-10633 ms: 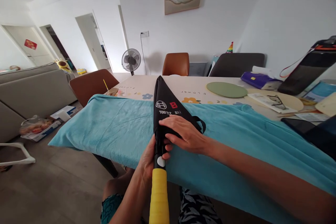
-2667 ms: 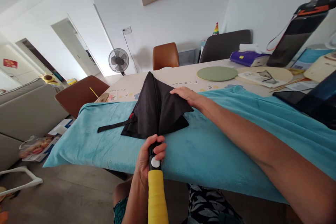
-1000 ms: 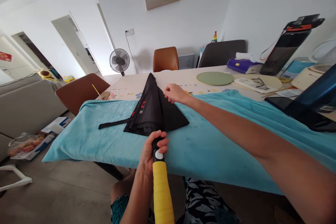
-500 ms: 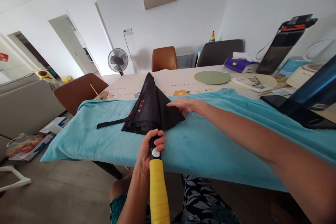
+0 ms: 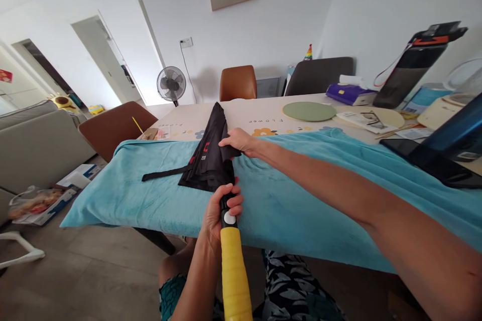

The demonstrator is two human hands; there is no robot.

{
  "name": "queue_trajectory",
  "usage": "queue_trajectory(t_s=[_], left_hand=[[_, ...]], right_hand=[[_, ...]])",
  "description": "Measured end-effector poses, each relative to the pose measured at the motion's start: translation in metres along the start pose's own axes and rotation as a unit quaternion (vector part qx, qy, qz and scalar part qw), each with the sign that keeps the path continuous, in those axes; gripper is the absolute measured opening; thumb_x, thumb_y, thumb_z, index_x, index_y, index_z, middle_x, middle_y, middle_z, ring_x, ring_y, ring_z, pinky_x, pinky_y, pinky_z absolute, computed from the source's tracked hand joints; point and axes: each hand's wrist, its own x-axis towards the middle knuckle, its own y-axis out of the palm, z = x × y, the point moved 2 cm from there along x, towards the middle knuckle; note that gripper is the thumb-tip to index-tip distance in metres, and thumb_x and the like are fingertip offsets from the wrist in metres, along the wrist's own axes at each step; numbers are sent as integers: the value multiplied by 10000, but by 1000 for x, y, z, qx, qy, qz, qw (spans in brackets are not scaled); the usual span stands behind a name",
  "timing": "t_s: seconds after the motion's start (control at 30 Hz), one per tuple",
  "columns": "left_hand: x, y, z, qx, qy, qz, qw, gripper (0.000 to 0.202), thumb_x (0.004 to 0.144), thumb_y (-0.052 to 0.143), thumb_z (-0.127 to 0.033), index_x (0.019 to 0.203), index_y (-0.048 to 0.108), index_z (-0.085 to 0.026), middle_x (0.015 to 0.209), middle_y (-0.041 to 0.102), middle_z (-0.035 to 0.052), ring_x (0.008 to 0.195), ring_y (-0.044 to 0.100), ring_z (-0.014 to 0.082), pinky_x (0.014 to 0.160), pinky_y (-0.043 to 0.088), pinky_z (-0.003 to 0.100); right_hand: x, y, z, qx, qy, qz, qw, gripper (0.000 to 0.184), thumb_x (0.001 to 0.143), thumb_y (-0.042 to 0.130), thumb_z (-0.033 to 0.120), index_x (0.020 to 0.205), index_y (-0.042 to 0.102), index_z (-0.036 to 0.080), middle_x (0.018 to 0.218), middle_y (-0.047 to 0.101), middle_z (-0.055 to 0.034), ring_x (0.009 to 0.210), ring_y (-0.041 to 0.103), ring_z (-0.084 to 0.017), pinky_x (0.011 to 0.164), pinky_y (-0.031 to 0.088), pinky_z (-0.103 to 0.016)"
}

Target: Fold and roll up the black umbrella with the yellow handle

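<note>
A black umbrella (image 5: 205, 160) with a yellow wrapped handle lies folded but loose on a turquoise blanket, its tip pointing away from me. My left hand (image 5: 225, 205) is wrapped round the black neck just above the white button. On the canopy's right side, my right hand (image 5: 241, 143) pinches a fold of the black fabric and lays it over toward the middle. A black strap (image 5: 164, 174) stretches out to the left of the canopy. Red and white print shows on the fabric.
The turquoise blanket (image 5: 286, 195) covers the near table edge. At right stand a dark bottle (image 5: 404, 67), a blue bottle (image 5: 457, 133), a purple tissue box (image 5: 350, 94) and a black tablet (image 5: 433, 160). A green placemat (image 5: 309, 111) lies farther back. Chairs and a fan (image 5: 171, 84) stand beyond.
My right hand has moved left, carrying the right-hand flap of umbrella fabric inward, so the canopy looks narrower. My left hand keeps its hold on the neck.
</note>
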Motion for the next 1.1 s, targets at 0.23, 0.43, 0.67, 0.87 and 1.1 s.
queue_trajectory(t_s=[0.23,0.43,0.67,0.87,1.1], left_hand=[[1,-3,-3,-2,7,8,1000,144,779,476,-98,914,504,-139,656,400,-41,401,321,11,300,254,99],[-5,-5,-7,3,-12,36,999,145,723,484,-67,846,509,-140,620,329,-54,393,308,12,299,246,100],[-27,-14,-1,84,-26,70,994,211,715,487,-67,903,520,-155,595,287,-65,371,287,22,276,254,108],[-71,-28,9,225,0,89,970,354,695,555,-123,1036,515,-210,611,379,-66,347,279,21,265,290,128],[-131,-53,-18,553,34,-84,828,293,561,656,-186,835,557,-154,538,460,-44,411,421,70,362,340,179]], right_hand=[[9,39,10,-384,-164,-9,909,269,750,523,346,559,563,161,642,610,-21,684,551,-149,548,306,-226],[-3,23,6,-356,-268,103,889,335,859,348,222,723,648,160,889,674,-42,865,567,-153,746,383,-226],[-30,-7,-15,-368,-475,160,783,501,665,475,42,1156,557,99,1235,548,-138,1205,430,-212,1016,328,-373],[-75,-5,0,-488,-606,96,621,507,822,340,12,1304,393,161,1367,425,-97,1321,279,-185,1093,167,-426],[-124,25,55,-550,-698,12,458,273,932,306,122,1144,471,170,1133,554,-73,1074,486,-178,964,301,-421]])
